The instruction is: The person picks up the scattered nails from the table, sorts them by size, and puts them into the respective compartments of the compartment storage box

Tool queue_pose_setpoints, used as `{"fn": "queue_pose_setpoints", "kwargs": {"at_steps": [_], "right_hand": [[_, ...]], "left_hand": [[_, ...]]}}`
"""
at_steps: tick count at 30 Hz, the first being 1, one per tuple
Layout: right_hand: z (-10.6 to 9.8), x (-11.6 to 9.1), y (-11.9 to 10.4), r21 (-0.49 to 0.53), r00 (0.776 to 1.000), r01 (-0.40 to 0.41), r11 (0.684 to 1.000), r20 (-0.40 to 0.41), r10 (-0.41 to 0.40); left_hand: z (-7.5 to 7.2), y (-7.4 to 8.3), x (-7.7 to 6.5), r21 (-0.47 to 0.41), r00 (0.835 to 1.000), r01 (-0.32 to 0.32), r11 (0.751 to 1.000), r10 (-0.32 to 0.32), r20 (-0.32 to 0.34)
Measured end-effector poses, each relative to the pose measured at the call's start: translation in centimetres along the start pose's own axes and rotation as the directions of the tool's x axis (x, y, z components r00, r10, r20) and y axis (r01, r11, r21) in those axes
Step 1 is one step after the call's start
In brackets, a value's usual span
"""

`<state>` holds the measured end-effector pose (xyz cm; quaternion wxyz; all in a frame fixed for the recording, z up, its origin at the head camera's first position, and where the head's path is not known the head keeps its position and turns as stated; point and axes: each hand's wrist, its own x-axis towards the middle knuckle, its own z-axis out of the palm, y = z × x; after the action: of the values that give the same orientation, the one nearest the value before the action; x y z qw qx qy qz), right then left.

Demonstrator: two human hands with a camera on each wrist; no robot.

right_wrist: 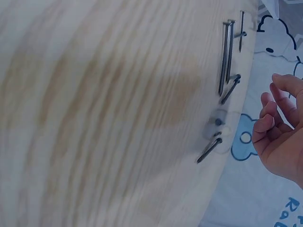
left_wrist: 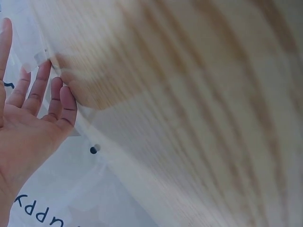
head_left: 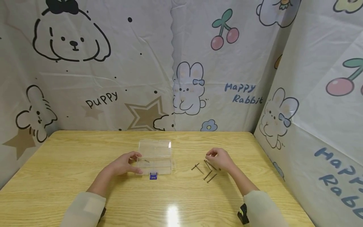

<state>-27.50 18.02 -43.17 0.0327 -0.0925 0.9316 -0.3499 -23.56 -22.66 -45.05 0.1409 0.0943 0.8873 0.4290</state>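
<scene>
A clear plastic box (head_left: 154, 171) with a purple latch (head_left: 153, 176) lies on the table, lid (head_left: 154, 148) raised at the back. One small nail (head_left: 146, 161) is inside its left part. My left hand (head_left: 124, 163) holds the box's left side, thumb at the front corner and fingers farther back. Several dark nails (right_wrist: 226, 56) lie loosely scattered right of the box. Close over their far end is my right hand (head_left: 221, 158), thumb and forefinger tips near each other. In the right wrist view, no nail shows between its bent fingers (right_wrist: 267, 122).
The wood-grain table (head_left: 127, 201) ends at a printed cloth (head_left: 141, 72) hanging behind it. Another cloth panel (head_left: 317, 126) runs along the right side. Between box and nails lies a narrow strip of tabletop.
</scene>
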Motion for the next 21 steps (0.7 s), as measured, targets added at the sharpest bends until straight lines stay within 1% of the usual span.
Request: {"fn": "queue_pose_setpoints", "kwargs": {"at_steps": [7,10,15,21], "right_hand": [[-0.9,-0.5,2.5,-0.003,0.999,-0.035,0.999,-0.009,0.035],[-1.3,-0.8,3.4,-0.018,0.999,-0.034,0.999,-0.015,0.034],[-1.9,-1.5,4.6,-0.022,0.999,-0.051,0.998,-0.015,0.051],[-2.1,-2.0,5.5,-0.044,0.998,-0.063,0.997,-0.008,0.062]], "left_hand": [[0.0,0.2,-0.1,0.001,1.0,0.004,1.0,-0.004,-0.003],[0.0,0.4,-0.2,-0.002,1.0,0.012,1.0,-0.012,-0.007],[0.1,0.7,-0.3,-0.001,1.0,0.011,1.0,-0.011,-0.004],[0.1,0.5,-0.2,0.004,1.0,0.014,1.0,-0.014,-0.008]]}}
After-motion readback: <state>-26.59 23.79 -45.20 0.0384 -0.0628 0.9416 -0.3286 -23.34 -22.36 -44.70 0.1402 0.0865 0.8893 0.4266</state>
